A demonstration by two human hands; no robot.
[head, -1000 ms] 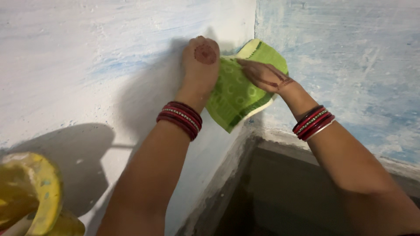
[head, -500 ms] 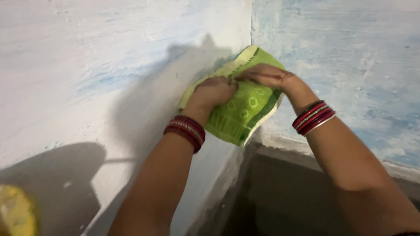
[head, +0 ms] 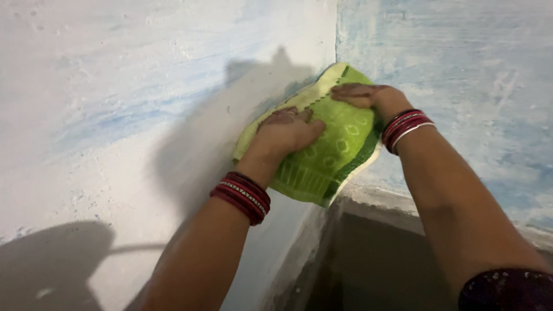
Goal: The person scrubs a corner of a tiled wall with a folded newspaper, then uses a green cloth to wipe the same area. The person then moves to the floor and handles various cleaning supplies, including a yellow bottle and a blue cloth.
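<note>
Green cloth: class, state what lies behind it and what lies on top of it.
Behind the green cloth is the whitewashed wall corner, hidden where covered. On top press the left hand and right hand.

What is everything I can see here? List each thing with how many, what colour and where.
cloth: one, bright green with a pale patterned print and a cream edge, pressed flat in the corner where the two walls meet.
left wall: one, whitewashed with faint blue streaks, shadows of the arms fall on it.
right wall: one, pale blue and patchy, right of the corner.
ledge: one, grey and rough, along the foot of the right wall.
bangles: two stacks, red, one on each wrist.
left hand: one, palm flat on the cloth.
right hand: one, fingers on the cloth's upper edge.
</note>
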